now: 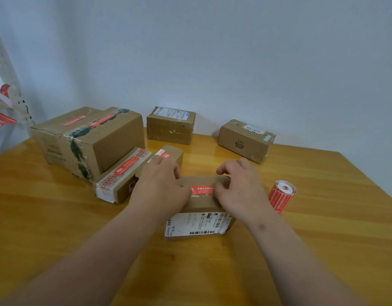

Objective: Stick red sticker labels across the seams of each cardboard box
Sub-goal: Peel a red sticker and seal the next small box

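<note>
The red sticker [202,189] lies across the top of the small box [199,217] right in front of you, near the bench's middle, and both your hands sit on it, likely to smooth it over the seam. Your left hand [163,184] lies flat over the sticker's left end with fingers fairly straight, pressing; your right hand [237,186] has curled fingers at the right end, though whether it pinches the sticker or only presses is unclear. The sticker roll [281,196] stands just right of the box, handy for the next label. To the left, the big box [89,138] and two smaller ones already carry red stickers; the two boxes by the wall [170,125] [245,140] show none. The bench [58,217] is yellowish wood against a plain pale wall [234,51].
</note>
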`<move>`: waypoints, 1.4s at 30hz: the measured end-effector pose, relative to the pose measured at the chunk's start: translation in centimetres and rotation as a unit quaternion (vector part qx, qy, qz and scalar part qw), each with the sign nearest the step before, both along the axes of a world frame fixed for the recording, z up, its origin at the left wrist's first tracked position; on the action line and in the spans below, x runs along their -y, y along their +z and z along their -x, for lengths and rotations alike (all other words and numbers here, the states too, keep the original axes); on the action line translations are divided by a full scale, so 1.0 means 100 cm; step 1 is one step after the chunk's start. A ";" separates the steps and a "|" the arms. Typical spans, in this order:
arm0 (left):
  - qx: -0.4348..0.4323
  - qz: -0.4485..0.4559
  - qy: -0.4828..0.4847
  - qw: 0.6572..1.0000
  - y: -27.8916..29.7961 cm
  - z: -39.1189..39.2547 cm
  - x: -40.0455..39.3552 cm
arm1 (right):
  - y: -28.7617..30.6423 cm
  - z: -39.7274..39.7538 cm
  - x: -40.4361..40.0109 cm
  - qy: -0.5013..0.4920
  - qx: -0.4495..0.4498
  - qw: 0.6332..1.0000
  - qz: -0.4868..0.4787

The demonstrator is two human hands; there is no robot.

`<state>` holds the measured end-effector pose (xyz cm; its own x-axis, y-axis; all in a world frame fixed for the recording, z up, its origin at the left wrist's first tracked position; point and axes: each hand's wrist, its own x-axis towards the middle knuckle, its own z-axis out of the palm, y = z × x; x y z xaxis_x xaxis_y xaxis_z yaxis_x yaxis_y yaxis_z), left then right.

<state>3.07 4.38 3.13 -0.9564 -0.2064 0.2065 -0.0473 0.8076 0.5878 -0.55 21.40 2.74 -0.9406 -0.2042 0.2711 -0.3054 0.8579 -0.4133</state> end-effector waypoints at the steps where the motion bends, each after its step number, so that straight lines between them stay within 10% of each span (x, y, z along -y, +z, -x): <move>1: 0.014 -0.059 0.004 0.998 -0.003 0.002 0.003 | 0.001 0.000 -0.001 -0.013 0.049 0.997 0.060; 4: 0.040 -0.225 0.007 0.974 -0.010 0.005 0.007 | 0.002 0.001 -0.001 -0.040 0.184 0.945 0.269; 11: 0.059 -0.122 0.013 0.991 -0.015 0.004 0.000 | -0.001 -0.001 0.006 -0.006 0.191 0.963 0.188; 21: 0.089 -0.408 -0.007 0.908 -0.019 0.001 0.007 | -0.004 0.003 -0.010 -0.001 0.289 0.874 0.391; 27: 0.046 -0.311 0.042 0.948 -0.028 0.009 -0.002 | -0.011 0.005 -0.001 -0.030 0.218 0.923 0.316; 42: 0.050 -0.228 0.046 0.971 -0.027 0.000 0.001 | -0.009 -0.001 -0.009 0.027 0.257 0.912 0.318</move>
